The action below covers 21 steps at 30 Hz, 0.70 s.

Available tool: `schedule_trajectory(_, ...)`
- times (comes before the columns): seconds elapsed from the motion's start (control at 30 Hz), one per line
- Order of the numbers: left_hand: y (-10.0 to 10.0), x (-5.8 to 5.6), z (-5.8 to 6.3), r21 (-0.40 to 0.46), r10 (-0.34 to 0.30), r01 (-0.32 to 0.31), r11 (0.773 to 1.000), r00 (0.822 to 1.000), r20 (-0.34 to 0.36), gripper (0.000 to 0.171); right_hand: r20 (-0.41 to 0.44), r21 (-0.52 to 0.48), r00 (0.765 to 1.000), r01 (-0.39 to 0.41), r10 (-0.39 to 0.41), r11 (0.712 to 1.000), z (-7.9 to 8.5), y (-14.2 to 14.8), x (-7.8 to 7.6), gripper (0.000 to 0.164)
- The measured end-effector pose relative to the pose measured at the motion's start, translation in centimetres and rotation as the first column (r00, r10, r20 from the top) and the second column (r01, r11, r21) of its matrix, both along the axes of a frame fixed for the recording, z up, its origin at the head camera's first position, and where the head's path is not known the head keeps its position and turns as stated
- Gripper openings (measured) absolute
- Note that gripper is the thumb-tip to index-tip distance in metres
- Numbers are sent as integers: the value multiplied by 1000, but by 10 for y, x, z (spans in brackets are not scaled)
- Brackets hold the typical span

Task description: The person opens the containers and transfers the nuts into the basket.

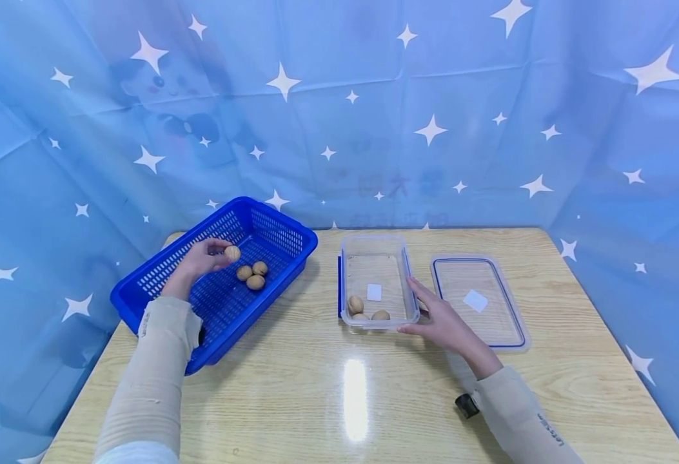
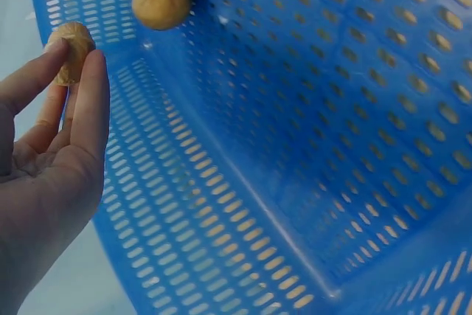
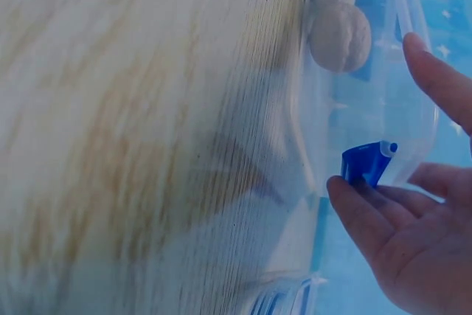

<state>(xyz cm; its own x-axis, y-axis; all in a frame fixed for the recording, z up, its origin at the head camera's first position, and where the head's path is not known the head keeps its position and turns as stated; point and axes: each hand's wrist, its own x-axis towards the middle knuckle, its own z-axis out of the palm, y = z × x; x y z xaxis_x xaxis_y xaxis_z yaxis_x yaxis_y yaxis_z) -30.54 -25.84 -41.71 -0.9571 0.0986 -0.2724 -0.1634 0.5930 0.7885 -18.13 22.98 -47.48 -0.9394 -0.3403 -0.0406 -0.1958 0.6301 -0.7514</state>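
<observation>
The person's left hand (image 1: 200, 261) is narrow: thumb and fingertips pinch one walnut (image 1: 232, 253), which is held above the blue basket (image 1: 211, 325). Inside this basket, to the right of the left hand and a little nearer to the person, three loose walnuts (image 1: 255, 282) lie close together. The basket spreads below the hand and on both sides of it, and its walls have many small slots.

The right hand (image 1: 440, 322) is spread wide. Its thumb is at the near end of the clear box (image 1: 374, 261) and its fingers are along the right wall, touching around the corner. The fingers are also at a blue flap (image 3: 363, 164) of the box. To the left of the right thumb, at the near end inside the box, lie at least three walnuts (image 1: 355, 305). A white label (image 1: 374, 292) is farther from this hand, to the left.

On the tabletop (image 1: 281, 399), the lid (image 1: 492, 332) lies flat just to the right of the right hand.
</observation>
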Motion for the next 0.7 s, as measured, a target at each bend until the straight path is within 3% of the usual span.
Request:
schedule_trajectory(0.33, -12, -2, -17, -13, 28, -28, 1000, 999, 37, 48, 0, 14, 1000, 11, -11, 1000, 2, 0, 1, 101)
schedule_trajectory(0.7, -15, -1, -23, -85, -17, 24, 996, 997, 79, 43, 9, -1, 1000, 5, -5, 1000, 4, -2, 1, 101)
